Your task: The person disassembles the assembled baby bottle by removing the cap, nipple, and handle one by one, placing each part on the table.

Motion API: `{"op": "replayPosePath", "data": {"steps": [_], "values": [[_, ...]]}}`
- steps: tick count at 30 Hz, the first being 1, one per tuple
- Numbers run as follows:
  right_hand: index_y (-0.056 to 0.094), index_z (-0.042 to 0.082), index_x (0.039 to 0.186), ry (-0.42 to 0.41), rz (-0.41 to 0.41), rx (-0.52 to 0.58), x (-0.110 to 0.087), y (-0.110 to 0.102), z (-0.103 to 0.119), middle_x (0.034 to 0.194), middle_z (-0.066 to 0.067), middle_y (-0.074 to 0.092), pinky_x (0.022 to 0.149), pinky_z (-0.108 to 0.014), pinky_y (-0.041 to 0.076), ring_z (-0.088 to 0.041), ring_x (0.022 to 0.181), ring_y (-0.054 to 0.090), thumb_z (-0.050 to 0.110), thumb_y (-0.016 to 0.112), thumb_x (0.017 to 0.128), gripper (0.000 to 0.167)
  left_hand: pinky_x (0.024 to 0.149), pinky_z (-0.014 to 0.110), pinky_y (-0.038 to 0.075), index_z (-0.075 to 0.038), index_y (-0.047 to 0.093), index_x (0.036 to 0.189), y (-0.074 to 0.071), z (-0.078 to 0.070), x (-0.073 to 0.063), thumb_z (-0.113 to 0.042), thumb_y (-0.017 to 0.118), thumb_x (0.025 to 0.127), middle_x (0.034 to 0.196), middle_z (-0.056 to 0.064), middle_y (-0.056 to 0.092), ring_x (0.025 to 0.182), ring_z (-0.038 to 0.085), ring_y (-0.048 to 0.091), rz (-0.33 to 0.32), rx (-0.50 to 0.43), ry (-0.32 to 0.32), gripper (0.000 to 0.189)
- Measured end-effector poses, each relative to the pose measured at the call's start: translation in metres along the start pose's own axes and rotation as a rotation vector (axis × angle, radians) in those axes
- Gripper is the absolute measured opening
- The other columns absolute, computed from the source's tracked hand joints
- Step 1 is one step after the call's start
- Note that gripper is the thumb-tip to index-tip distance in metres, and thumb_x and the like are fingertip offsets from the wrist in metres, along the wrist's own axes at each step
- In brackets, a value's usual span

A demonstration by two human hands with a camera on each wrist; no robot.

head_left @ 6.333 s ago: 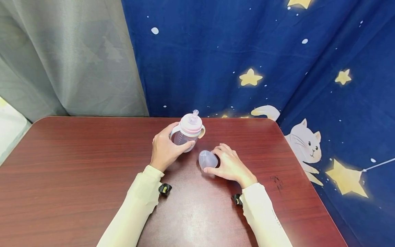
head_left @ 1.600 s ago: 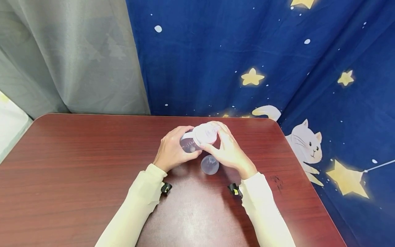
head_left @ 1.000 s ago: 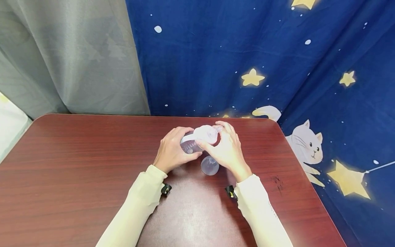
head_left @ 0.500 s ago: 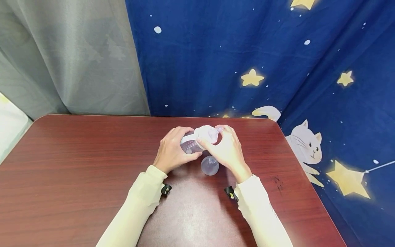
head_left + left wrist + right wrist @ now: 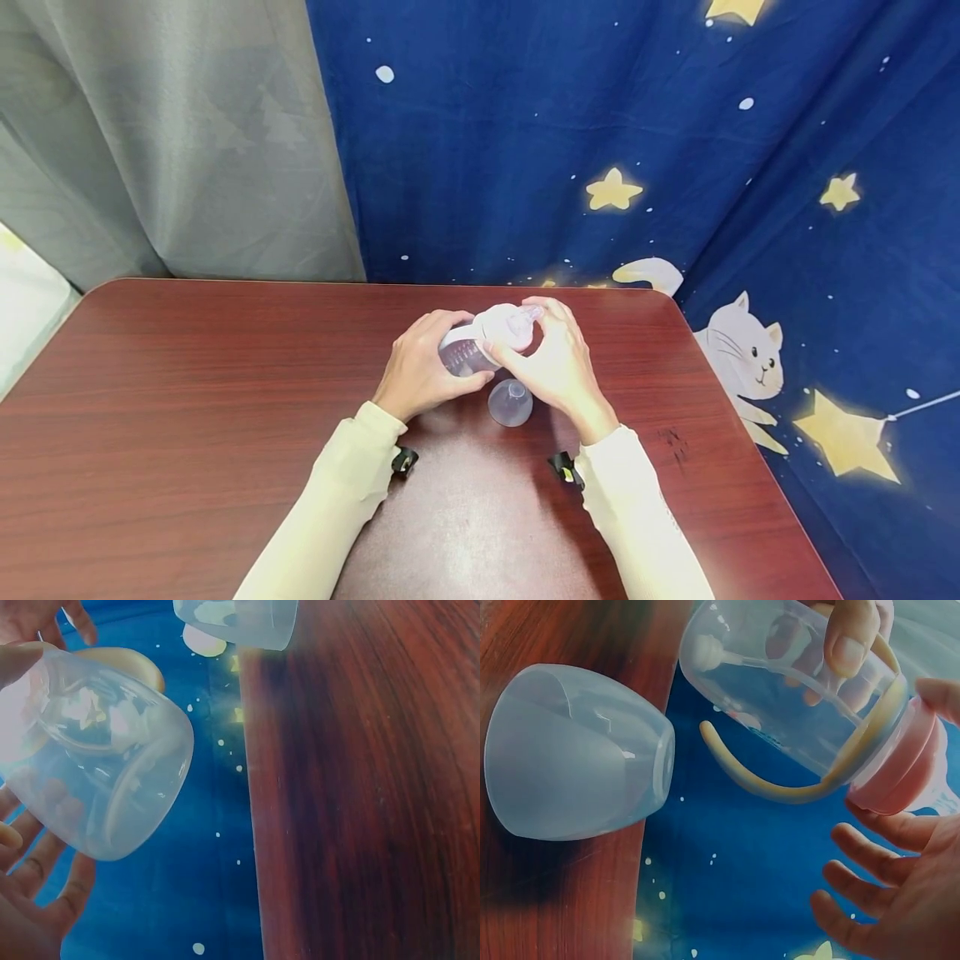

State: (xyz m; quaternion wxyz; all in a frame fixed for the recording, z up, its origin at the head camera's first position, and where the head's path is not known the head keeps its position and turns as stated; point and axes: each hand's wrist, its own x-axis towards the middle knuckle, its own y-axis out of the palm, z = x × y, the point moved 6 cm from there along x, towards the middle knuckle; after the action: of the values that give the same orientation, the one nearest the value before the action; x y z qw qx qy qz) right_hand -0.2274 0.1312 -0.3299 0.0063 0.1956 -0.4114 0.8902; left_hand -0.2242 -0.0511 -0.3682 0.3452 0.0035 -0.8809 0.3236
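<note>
A clear baby bottle (image 5: 465,354) with measuring marks tilts to the right above the table. My left hand (image 5: 422,367) grips its body. My right hand (image 5: 555,358) pinches the pink collar (image 5: 900,761) between thumb and forefinger, while its other fingers spread apart in the right wrist view. A clear teat points from the collar toward the right. Inside the bottle, the right wrist view shows a straw with a weighted end. A beige handle (image 5: 765,787) curves out from the bottle's neck. Just below the bottle, the translucent cap (image 5: 511,404) stands on the table, apart from both hands.
The brown wooden table (image 5: 225,433) has its far edge behind the hands. A grey curtain (image 5: 187,150) and a blue starry curtain (image 5: 525,150) hang beyond it. Dark scuff marks (image 5: 673,444) show on the table at right.
Since the oldest frame, my right hand has left the cap on the table and taken the bottle's collar. The bottle went from upright to tilted. Lately the right hand shifts slightly around the collar.
</note>
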Motion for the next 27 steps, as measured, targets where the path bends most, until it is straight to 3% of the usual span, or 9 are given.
{"op": "replayPosePath", "data": {"steps": [16, 27], "values": [[0.067, 0.012, 0.121, -0.148, 0.079, 0.114, -0.0001, -0.0035, 0.0007, 0.135, -0.003, 0.054, 0.106, -0.043, 0.038, -0.019, 0.129, 0.045, 0.038, 0.082, 0.077, 0.053, 0.08, 0.036, 0.052, -0.014, 0.065, 0.121, 0.0012, 0.0031, -0.0003, -0.047, 0.089, 0.061, 0.11, -0.002, 0.067, 0.096, 0.012, 0.061, 0.021, -0.062, 0.01, 0.073], [0.065, 0.01, 0.125, -0.149, 0.056, 0.127, 0.0009, -0.0091, 0.0012, 0.136, -0.005, 0.054, 0.107, -0.043, 0.036, -0.02, 0.128, 0.046, 0.036, 0.083, 0.076, 0.058, 0.08, 0.037, 0.052, -0.014, 0.064, 0.123, 0.0, 0.0054, -0.0003, -0.046, 0.09, 0.061, 0.113, -0.001, 0.066, 0.096, 0.013, 0.059, 0.019, -0.056, -0.022, 0.074]]}}
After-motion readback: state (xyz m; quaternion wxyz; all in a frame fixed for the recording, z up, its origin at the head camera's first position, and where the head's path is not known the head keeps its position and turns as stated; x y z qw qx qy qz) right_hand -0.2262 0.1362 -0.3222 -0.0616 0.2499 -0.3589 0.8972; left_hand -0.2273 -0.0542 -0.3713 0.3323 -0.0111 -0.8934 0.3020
